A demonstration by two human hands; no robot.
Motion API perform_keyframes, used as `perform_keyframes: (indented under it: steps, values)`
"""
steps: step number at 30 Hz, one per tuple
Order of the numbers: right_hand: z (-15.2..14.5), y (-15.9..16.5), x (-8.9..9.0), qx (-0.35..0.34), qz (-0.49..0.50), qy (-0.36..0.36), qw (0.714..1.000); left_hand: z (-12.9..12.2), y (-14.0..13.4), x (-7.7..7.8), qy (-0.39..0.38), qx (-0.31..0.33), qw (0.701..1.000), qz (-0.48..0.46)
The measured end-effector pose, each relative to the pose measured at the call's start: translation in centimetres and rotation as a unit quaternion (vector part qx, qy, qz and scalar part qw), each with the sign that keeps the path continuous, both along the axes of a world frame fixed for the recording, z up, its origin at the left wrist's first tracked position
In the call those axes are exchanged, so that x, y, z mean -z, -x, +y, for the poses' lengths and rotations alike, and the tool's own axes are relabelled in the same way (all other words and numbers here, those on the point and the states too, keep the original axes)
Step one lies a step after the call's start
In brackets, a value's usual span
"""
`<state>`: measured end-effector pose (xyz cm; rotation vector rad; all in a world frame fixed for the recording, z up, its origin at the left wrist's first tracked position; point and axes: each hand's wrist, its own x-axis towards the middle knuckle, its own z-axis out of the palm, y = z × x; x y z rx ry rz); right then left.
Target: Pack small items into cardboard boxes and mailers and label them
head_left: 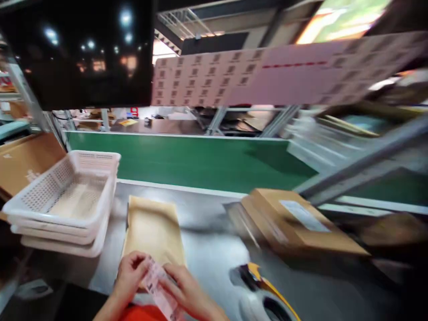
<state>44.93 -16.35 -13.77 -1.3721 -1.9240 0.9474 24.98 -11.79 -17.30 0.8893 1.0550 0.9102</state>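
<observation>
My left hand pinches the upper end of a pale printed label strip between thumb and fingers. On the strip's other side, my right hand grips it with bent fingers, slightly smeared by motion. The strip's small print is too blurred to read. Beneath and beyond both hands, a flat tan paper envelope lies on the grey metal table. To the right of my right hand sits a yellow and black tape dispenser with a roll of tape, cut off by the lower edge.
Stacked white plastic baskets stand at the left, beside a cardboard box. A labelled carton rests on the right. Behind the table runs a green conveyor belt. A dark screen and a code sheet strip hang above.
</observation>
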Motion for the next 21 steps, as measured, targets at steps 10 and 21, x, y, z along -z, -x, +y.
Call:
perform_keyframes:
  steps: [10,21]
  values:
    - [-3.5,-3.3,-0.3,0.240,0.068,-0.129,0.960,0.3,-7.7,-3.3,-0.088,0.232,0.968,0.036]
    - [-2.4,-3.0,0.8,0.156,0.062,-0.146,0.975,-0.6,-5.7,-2.0,-0.037,0.183,0.980,0.073]
